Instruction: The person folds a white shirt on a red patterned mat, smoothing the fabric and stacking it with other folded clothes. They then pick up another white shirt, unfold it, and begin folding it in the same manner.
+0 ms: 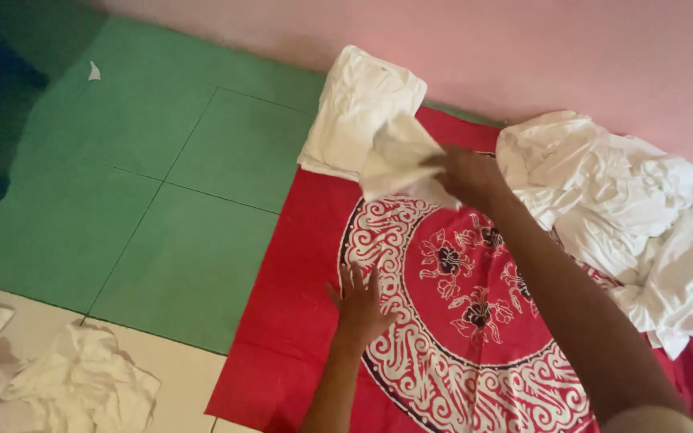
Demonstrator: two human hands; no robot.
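The folded white cloth (399, 156) hangs pinched in the right hand (463, 172), fingers closed on its right edge; it spreads leftward from that grip, overlapping the folded white stack (354, 108) just beyond. The left hand (360, 305) lies flat with fingers spread on the red patterned cloth (298, 321), well below the grip. A loose white pile (635, 208) sits to the right.

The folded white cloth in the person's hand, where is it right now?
The folded white cloth is held in the right hand at the top centre of the head view, just over the stack of folded whites at the red patterned sheet's far edge.
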